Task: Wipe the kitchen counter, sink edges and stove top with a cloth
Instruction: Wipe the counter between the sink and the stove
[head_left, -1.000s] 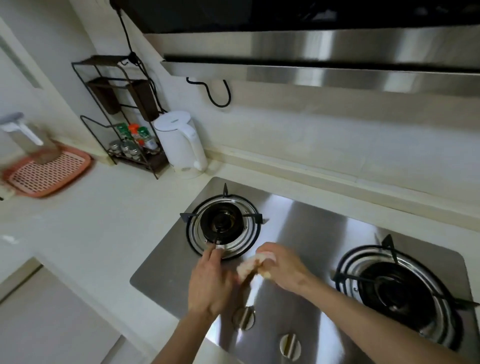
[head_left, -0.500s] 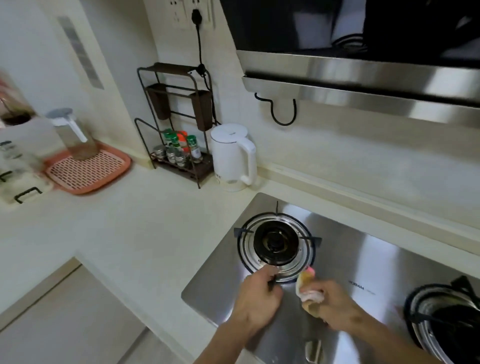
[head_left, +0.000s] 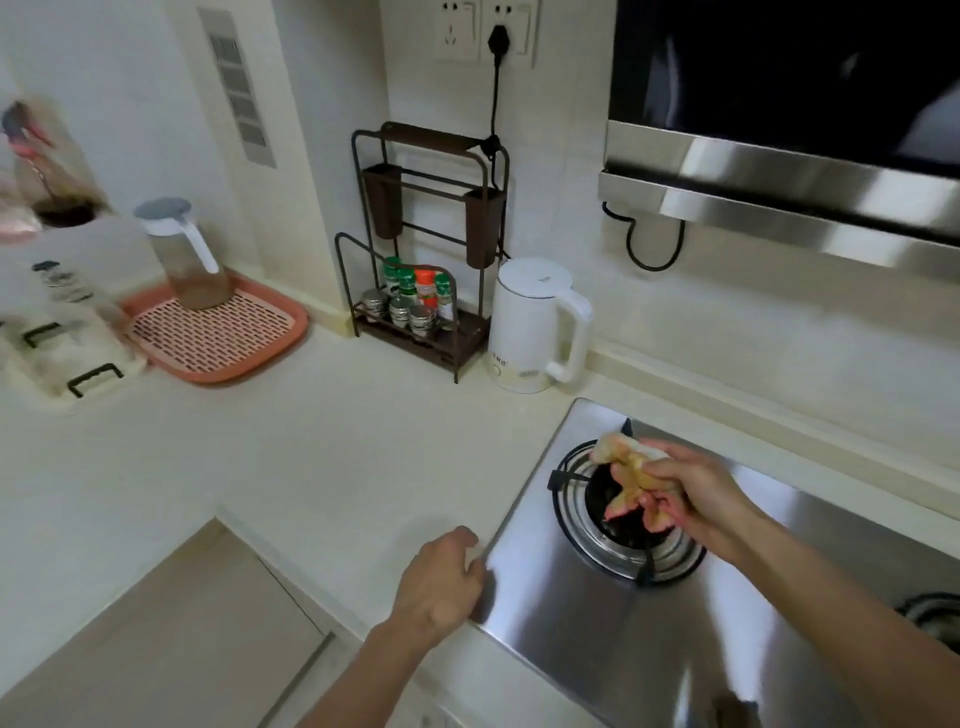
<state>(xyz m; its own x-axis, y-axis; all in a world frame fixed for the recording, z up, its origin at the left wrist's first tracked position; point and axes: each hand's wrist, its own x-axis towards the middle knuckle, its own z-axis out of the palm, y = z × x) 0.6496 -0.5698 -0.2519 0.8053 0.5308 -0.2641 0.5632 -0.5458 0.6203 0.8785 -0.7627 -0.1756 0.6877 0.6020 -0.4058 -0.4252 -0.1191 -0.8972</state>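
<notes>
Right hand (head_left: 696, 493) is closed around a bunched pink-and-cream cloth (head_left: 631, 480), held over the left burner (head_left: 618, 514) of the steel stove top (head_left: 727, 623). Cloth ends are seen dangling above the burner centre; contact with the grate can't be confirmed. Left hand (head_left: 441, 582) is placed at the stove's near-left corner, where steel meets the cream counter (head_left: 311, 457); fingers are loosely curled, nothing is gripped. At the far edge of the counter a white kettle (head_left: 535, 327) is seen just left of the stove, with a dark wire spice rack (head_left: 426, 260) beside it on the left. Further left, a pink draining tray (head_left: 218, 332) is occupied by a clear jug (head_left: 182, 254). A range hood (head_left: 779, 182) is mounted above the stove.
</notes>
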